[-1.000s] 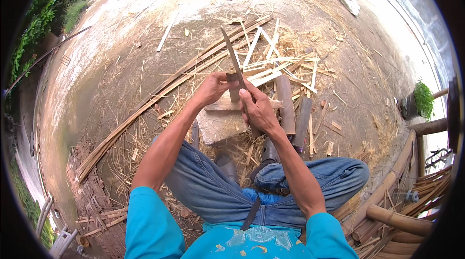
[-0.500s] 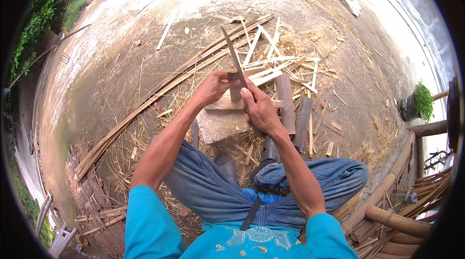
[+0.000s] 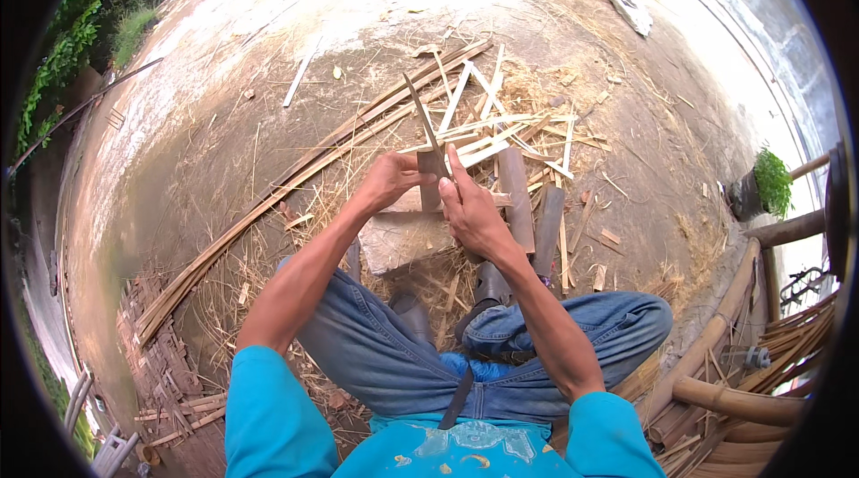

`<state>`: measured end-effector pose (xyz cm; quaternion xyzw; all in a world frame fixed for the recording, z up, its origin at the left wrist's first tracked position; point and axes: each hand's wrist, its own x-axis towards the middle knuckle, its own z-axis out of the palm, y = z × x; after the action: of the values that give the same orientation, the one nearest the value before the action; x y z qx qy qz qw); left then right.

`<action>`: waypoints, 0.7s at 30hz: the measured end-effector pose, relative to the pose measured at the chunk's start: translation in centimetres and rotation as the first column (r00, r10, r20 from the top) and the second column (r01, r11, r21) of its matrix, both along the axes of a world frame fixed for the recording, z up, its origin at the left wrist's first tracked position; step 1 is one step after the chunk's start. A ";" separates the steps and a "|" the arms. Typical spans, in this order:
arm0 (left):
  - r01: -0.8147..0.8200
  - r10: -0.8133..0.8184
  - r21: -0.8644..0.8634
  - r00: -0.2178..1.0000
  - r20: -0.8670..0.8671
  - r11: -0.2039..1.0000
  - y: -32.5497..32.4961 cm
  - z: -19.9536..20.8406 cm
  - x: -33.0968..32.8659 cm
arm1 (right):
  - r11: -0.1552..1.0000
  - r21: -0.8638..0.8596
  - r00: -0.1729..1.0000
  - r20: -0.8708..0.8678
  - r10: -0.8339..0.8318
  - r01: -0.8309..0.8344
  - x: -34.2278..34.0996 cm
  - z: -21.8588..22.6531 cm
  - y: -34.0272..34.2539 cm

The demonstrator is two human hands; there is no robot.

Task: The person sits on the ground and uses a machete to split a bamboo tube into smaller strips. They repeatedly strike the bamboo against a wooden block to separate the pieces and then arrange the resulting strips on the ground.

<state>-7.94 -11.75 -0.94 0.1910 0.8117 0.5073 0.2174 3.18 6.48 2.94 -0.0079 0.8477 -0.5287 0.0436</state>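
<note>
My left hand [image 3: 392, 181] pinches a short, flat brown piece of bamboo [image 3: 430, 181], held upright above a pale wooden block [image 3: 403, 241]. In my right hand [image 3: 476, 217] is a long dark-bladed knife [image 3: 420, 111], its tip pointing away from me and slightly left. The right index finger stretches forward, while the other fingers wrap the handle, which is mostly hidden. Blade and bamboo meet or overlap between my hands; I cannot tell how deep the edge sits. A small plank lies across the block's far end.
Pale split strips [image 3: 501, 125] lie heaped beyond my hands. Long bamboo slats [image 3: 295, 176] run diagonally to the left. Dark bamboo lengths [image 3: 548, 228] rest right of the block. Shavings litter the ground. A bamboo frame [image 3: 707, 348] and a potted plant [image 3: 771, 183] stand at the right.
The bamboo piece shows more of its flat face, between my hands. My right hand has drawn slightly lower, its index finger now straighter, and the blade reaches less far forward.
</note>
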 end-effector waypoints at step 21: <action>0.056 0.038 -0.795 0.994 0.099 0.604 -6.3 5.3 -1.1 | 0.994 -0.095 0.998 0.008 -0.057 0.058 3.7 6.3 0.8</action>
<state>-9.09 -18.01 4.37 0.0515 0.9389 0.1012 0.3249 6.88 7.33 9.20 0.0158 0.8214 -0.5694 0.0301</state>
